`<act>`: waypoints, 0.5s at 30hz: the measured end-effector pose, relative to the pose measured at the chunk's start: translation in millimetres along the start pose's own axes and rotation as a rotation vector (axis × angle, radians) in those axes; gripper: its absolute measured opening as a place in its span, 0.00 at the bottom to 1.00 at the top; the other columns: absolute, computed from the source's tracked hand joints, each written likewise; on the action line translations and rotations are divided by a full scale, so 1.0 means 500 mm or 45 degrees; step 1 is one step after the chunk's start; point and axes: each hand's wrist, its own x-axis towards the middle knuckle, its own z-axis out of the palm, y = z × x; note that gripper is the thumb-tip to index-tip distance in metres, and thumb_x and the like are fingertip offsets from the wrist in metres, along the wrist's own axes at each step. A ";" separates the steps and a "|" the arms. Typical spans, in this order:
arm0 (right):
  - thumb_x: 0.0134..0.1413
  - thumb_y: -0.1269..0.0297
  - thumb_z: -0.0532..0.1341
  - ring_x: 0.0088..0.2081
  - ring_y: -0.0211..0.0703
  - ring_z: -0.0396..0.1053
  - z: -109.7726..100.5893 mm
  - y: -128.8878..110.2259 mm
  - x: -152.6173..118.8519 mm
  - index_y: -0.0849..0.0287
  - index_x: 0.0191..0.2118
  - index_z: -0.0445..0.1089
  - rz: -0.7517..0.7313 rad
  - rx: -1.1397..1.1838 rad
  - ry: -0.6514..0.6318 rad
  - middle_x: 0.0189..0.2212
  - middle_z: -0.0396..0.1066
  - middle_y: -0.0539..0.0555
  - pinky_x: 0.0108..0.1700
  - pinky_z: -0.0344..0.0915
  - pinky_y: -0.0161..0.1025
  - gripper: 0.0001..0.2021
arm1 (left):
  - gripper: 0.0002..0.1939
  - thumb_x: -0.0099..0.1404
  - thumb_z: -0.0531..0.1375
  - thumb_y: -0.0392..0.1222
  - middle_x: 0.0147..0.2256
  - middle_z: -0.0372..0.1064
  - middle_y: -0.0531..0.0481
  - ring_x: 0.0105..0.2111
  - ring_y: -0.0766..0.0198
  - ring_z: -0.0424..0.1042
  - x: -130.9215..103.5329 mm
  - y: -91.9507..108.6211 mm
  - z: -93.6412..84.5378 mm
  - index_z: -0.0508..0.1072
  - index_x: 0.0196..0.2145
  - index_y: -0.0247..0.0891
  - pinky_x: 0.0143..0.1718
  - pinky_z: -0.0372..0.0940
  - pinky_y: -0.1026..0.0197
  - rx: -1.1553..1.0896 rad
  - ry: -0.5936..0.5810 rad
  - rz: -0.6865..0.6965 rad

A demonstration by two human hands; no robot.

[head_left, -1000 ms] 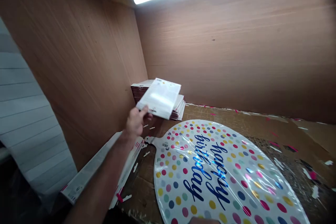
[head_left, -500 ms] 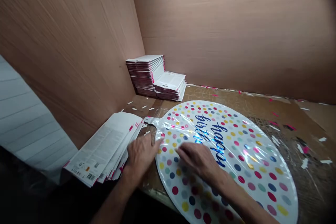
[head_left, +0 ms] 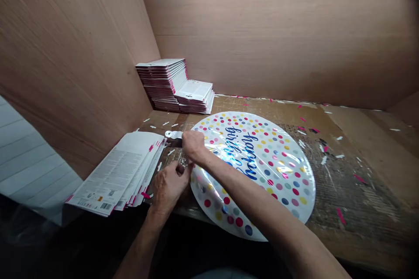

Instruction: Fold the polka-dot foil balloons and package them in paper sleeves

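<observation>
A flat, round foil balloon [head_left: 284,170] with coloured dots and blue "happy birth…" lettering lies on the worktop, its narrow neck [head_left: 173,134] pointing left. My right hand [head_left: 195,146] is closed on the balloon's left edge beside the neck, fingers curled under and partly hidden. Just below it, my left hand [head_left: 172,183] pinches the same edge between thumb and forefinger. Close by on the left, a fanned pile of printed white card sleeves [head_left: 121,170] overhangs the front edge.
Two neat stacks of folded card packs, a tall one [head_left: 163,85] and a lower one [head_left: 196,91], stand in the back corner. Wooden panels [head_left: 262,30] rise behind and at left. White and pink paper scraps [head_left: 324,159] litter the cardboard-covered worktop [head_left: 356,200].
My right hand has moved left across the balloon to its edge by the neck. My left hand has closed into a pinch. The balloon's right side has drawn in leftward; the view has shifted slightly.
</observation>
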 end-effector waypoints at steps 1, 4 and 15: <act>0.61 0.67 0.57 0.47 0.58 0.73 -0.004 0.021 -0.006 0.69 0.44 0.75 0.071 0.034 0.039 0.43 0.75 0.70 0.44 0.67 0.48 0.13 | 0.18 0.67 0.53 0.55 0.30 0.77 0.47 0.31 0.56 0.75 0.007 0.002 -0.003 0.75 0.32 0.41 0.29 0.59 0.61 -0.047 0.066 0.027; 0.64 0.61 0.53 0.42 0.49 0.74 -0.009 0.069 -0.021 0.65 0.38 0.76 0.256 0.172 0.091 0.38 0.77 0.64 0.41 0.66 0.39 0.16 | 0.17 0.70 0.50 0.47 0.36 0.78 0.46 0.36 0.59 0.75 0.050 0.022 -0.009 0.76 0.37 0.41 0.35 0.61 0.62 -0.080 0.244 0.188; 0.55 0.65 0.57 0.26 0.35 0.70 0.010 0.117 -0.036 0.61 0.25 0.73 0.333 0.747 0.159 0.20 0.72 0.50 0.31 0.61 0.29 0.11 | 0.18 0.67 0.50 0.44 0.41 0.79 0.41 0.42 0.50 0.76 0.165 0.065 -0.021 0.79 0.42 0.42 0.39 0.64 0.57 0.401 -0.068 0.257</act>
